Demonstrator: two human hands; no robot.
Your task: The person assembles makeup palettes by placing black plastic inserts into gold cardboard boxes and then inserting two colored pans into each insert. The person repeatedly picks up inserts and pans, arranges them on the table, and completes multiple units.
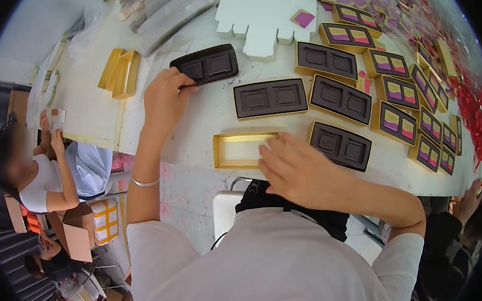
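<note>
A dark brown plastic tray (216, 64) with two square wells is tilted over the table, and the fingers of my left hand (167, 96) pinch its near left corner. Close to the table's front edge lies a shallow gold box (218, 152) with a pale inside. My right hand (295, 168) is at its right end, fingers closed around that edge, slightly blurred. Just beyond the gold box is a gold box fitted with a brown tray (270, 98). Similar boxes with bare trays stand to the right, one of them (340, 146) beside my right hand.
Filled boxes (397, 123) with purple, pink and yellow pieces crowd the right, near red shreds (474, 125). White cardboard (264, 18) lies at the back; two gold boxes (125, 74) and clear-wrapped stacks (174, 23) are at left. A person (49, 173) sits left, another right.
</note>
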